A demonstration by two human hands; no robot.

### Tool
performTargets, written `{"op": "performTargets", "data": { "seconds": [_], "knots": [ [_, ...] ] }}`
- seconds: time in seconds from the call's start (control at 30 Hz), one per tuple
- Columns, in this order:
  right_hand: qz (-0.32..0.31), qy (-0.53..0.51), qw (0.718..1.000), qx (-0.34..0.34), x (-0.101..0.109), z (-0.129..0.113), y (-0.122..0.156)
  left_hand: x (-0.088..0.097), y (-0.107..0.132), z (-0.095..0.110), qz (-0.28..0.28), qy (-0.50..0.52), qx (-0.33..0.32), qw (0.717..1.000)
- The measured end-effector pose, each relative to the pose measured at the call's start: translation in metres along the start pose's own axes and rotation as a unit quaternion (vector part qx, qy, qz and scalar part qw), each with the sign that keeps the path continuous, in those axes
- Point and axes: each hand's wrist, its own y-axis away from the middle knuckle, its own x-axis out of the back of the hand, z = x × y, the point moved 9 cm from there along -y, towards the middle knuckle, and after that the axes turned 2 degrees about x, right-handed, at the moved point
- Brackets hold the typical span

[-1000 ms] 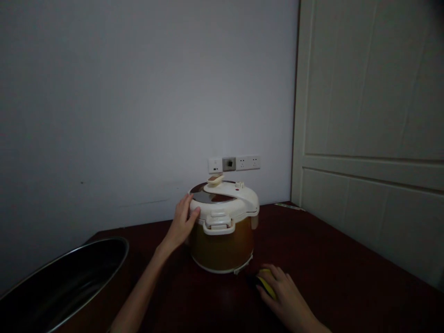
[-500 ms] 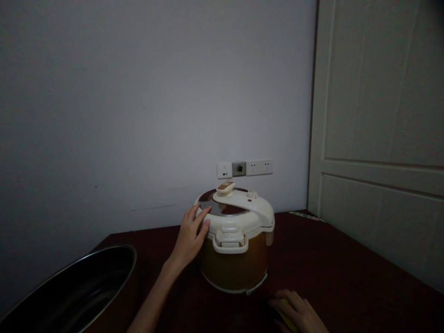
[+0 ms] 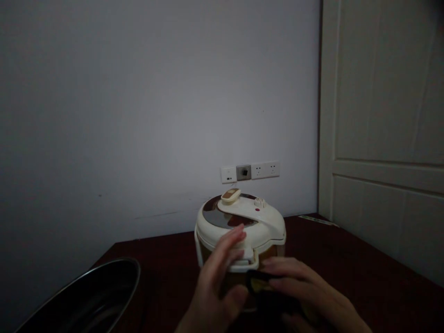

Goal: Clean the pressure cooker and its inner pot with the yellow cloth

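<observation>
An electric pressure cooker (image 3: pixel 268 224) with a white lid and a brown-gold body stands on the dark red table. My left hand (image 3: pixel 215 286) is in front of it, fingers stretched and apart, holding nothing. Whether those fingers touch the cooker's front handle I cannot tell. My right hand (image 3: pixel 312 291) has its fingers bent over a black and yellow sponge-like pad (image 3: pixel 258 284), low at the cooker's front right. Both hands are somewhat blurred, and they cover much of the cooker's lower body.
To the left is a large dark pot (image 3: pixel 93 291) with a thin metal rim, cut off by the frame. Wall sockets (image 3: pixel 265 170) sit behind the cooker. A panelled white door (image 3: pixel 388 138) borders the table's right side. A flat narrow strip (image 3: pixel 317 220) lies at the back right.
My left hand has left the lid's left side and come down in front of the cooker. My right hand has risen leftward with the pad. The view has shifted slightly.
</observation>
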Motion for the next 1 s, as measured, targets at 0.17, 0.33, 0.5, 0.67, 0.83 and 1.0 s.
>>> {"op": "performTargets", "data": {
  "seconds": [0.17,0.33,0.5,0.67,0.83,1.0],
  "knots": [
    [0.17,-0.075,0.982,-0.019,0.003,-0.008,-0.03,-0.039,0.002,-0.001,-0.073,0.069,0.085,0.991],
    [0.219,-0.159,0.96,-0.067,-0.01,0.007,-0.04,-0.023,-0.004,0.002,0.001,0.045,0.101,0.994],
    [0.181,-0.204,0.959,-0.081,-0.035,0.012,-0.041,0.0,-0.001,-0.008,0.07,-0.065,0.133,0.987],
    [0.121,-0.159,0.979,-0.049,-0.022,0.016,-0.046,0.034,-0.015,0.02,0.074,-0.209,0.161,0.962],
    [0.258,-0.005,0.96,-0.104,0.064,0.055,-0.045,0.112,-0.08,0.048,0.113,-0.446,0.106,0.882],
    [0.297,0.041,0.94,-0.164,0.099,0.092,-0.04,0.142,-0.149,-0.031,0.018,-0.566,0.123,0.815]
  ]
}}
